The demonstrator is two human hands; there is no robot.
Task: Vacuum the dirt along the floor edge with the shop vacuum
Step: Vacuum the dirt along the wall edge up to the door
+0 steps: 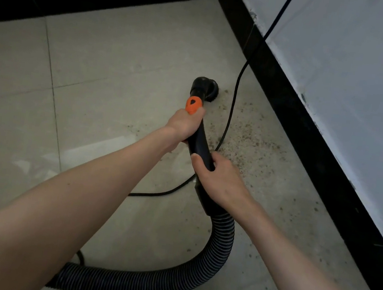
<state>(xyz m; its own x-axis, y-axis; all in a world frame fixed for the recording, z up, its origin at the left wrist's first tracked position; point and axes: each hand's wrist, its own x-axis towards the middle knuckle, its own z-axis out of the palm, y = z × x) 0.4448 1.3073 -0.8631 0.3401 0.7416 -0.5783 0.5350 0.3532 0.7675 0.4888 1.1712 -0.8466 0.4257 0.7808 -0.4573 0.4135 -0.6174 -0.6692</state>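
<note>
Both hands grip the stiff wand (199, 141): left hand (183, 125) near the orange collar (193, 105), right hand (217, 178) lower; nozzle (205, 89) ahead, dirt (259, 144) right; ribbed hose (191, 275) probably flexes freely

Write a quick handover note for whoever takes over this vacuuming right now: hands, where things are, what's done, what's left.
Left hand grips the wand just below its orange collar; right hand grips it lower, near the ribbed hose.
Round brush nozzle sits on the floor at the far end of the dirt.
Power cord lies across the debris.
Left: grit along the black baseboard from the nozzle back toward the feet.
</note>
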